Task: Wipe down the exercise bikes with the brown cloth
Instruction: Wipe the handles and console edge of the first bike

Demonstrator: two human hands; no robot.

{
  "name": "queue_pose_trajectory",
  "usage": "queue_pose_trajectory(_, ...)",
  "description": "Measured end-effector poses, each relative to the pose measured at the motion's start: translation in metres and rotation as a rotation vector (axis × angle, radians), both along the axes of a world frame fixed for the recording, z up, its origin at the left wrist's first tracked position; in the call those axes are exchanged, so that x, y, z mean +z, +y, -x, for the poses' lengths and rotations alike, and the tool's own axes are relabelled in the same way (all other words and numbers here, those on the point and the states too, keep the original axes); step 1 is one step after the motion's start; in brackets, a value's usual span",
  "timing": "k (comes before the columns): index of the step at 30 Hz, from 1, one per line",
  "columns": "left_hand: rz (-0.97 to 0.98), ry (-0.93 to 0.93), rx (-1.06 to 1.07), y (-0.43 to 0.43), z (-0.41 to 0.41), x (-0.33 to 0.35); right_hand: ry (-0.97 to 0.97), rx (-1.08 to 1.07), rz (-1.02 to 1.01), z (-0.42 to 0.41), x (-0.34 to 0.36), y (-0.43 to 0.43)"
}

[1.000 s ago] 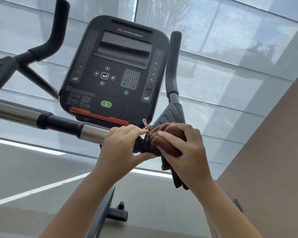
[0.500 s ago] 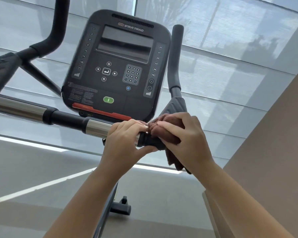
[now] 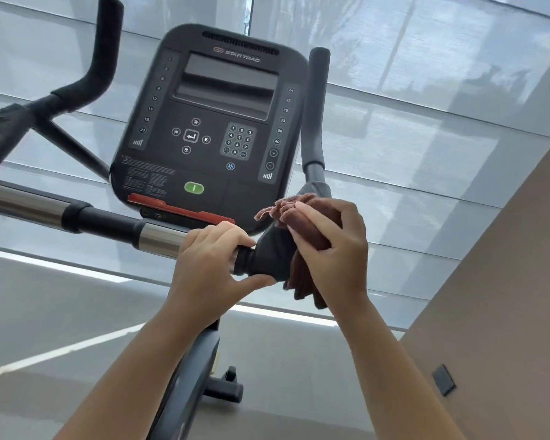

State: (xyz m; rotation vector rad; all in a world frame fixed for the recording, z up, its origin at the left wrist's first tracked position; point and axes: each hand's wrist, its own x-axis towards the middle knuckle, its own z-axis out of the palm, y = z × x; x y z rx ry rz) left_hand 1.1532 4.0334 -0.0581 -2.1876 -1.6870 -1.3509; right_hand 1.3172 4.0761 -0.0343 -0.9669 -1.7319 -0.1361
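An exercise bike's black console (image 3: 210,122) fills the upper middle of the head view, with a chrome and black handlebar (image 3: 115,225) running across below it. My left hand (image 3: 208,262) is wrapped around the bar just left of the black end joint (image 3: 267,258). My right hand (image 3: 334,249) presses the bunched brown cloth (image 3: 302,211) against the right side of that joint, below the upright right grip (image 3: 315,115). Part of the cloth hangs down under my right palm.
The left upright grip (image 3: 105,49) rises at the upper left. The bike's frame and a black base foot (image 3: 226,389) show below between my arms. A beige wall (image 3: 505,296) with a small dark plate stands close on the right. Blinds cover the windows behind.
My right hand has carried the cloth up and to the right, from the bar's end onto the side of the joint. My left hand keeps its grip on the bar.
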Motion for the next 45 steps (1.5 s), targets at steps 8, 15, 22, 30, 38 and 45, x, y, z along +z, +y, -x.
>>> queue_pose_trajectory(8,-0.002,-0.001,0.016,-0.001,-0.003,0.002,0.318,0.119,0.156,-0.027,0.013,0.045)
queue_pose_trajectory(15,-0.017,-0.016,0.018,0.003,-0.003,0.001,0.437,0.167,0.05,-0.024,-0.024,0.028)
queue_pose_trajectory(22,-0.017,-0.019,0.015,0.003,-0.004,0.001,0.392,0.232,0.256,-0.029,0.022,0.083)
queue_pose_trajectory(30,-0.043,-0.014,0.001,0.002,-0.002,0.0,0.543,0.174,0.222,-0.025,-0.008,0.024)
queue_pose_trajectory(38,-0.007,0.029,-0.047,0.0,0.003,0.002,0.496,-0.124,0.014,0.019,-0.022,-0.016)
queue_pose_trajectory(45,-0.008,0.081,-0.131,0.0,0.014,0.002,0.413,-0.22,0.046,0.033,-0.025,-0.024)
